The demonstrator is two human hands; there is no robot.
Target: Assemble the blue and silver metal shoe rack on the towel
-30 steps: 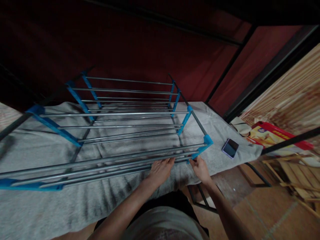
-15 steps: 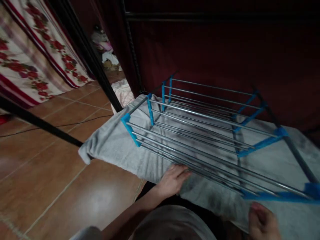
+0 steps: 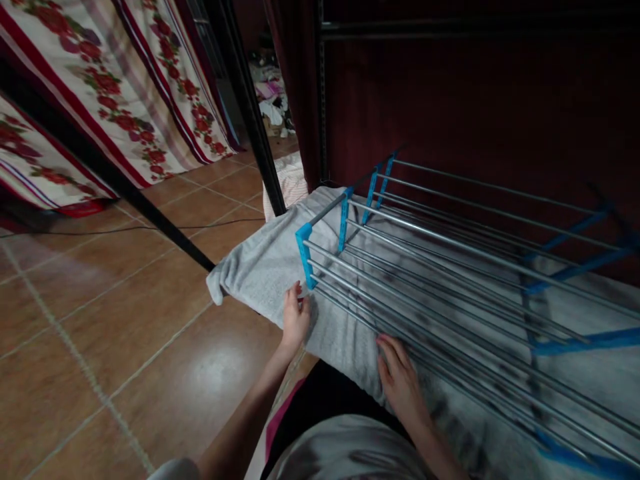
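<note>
Since half a second ago, the left hand [image 3: 296, 317] has left the middle of the front bars for the rack's left end, and the right hand [image 3: 400, 377], lately below the opposite end, has come up to the front edge. Before both hands lies a long rack of grey metal bars joined by blue plastic pieces [image 3: 435, 233], resting on a rumpled grey plush cloth [image 3: 260, 273]. Fingers slightly apart and loosely bent, the left hand sits just beside the foot of the blue plastic corner bracket [image 3: 305, 257]; whether it touches is unclear. The right hand's fingertips meet the lowest front bar [image 3: 345, 308], but I cannot tell whether they close round it. Left of the left hand spreads a brown tiled floor [image 3: 165, 373]; farther beyond that hand hangs a cream curtain with red flowers [image 3: 120, 100].
</note>
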